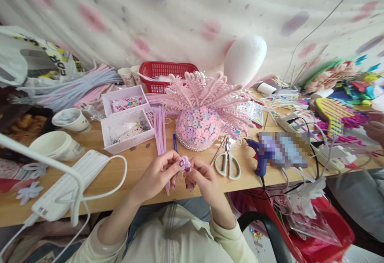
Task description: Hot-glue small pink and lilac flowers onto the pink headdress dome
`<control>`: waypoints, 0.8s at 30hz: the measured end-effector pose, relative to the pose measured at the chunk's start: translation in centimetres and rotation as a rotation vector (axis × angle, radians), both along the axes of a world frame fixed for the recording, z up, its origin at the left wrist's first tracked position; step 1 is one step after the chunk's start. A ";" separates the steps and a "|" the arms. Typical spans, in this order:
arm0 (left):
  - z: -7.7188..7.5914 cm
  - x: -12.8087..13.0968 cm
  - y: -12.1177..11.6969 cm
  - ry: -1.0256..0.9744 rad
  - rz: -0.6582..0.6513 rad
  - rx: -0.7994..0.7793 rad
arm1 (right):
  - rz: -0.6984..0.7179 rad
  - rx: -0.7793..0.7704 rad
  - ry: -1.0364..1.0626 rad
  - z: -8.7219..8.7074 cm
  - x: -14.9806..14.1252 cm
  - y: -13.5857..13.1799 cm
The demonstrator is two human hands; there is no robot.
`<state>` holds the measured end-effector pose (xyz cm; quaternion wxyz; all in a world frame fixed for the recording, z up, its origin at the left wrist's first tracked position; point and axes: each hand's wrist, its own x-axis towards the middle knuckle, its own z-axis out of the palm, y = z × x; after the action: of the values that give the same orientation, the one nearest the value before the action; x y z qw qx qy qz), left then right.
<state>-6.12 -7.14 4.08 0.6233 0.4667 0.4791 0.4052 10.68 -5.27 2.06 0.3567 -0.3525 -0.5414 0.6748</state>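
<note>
Between my two hands, at the table's front edge, is a small lilac pipe-cleaner flower. My left hand pinches it from the left with thumb and forefinger. From the right, the fingertips of my right hand are closed on its lower edge. Just beyond stands a pink headdress with a dome of small flowers and feathery pipe-cleaner plumes. Lilac pipe cleaners and a blue pen lie behind my left hand. White-handled scissors lie to the right of my right hand.
A blue glue gun with a cable rests right of the scissors. White bead boxes, paper cups and a power strip occupy the left. Behind are a red basket and a foam head. Another person's hand shows far right.
</note>
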 end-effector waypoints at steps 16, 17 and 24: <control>-0.6 0.3 0.0 -0.214 -0.085 -0.151 | -0.173 0.125 0.010 -0.9 -1.2 -0.3; -0.7 0.4 -0.2 -0.137 -0.048 -0.079 | -0.208 0.137 -0.007 -0.9 -1.2 -0.2; -0.1 0.3 -0.9 0.688 0.002 0.718 | -0.260 0.208 -0.074 -0.4 -0.9 -0.5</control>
<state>-5.87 -8.07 3.95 0.2289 0.7581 0.4876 0.3676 9.78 -5.75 1.66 0.4556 -0.4054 -0.5708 0.5499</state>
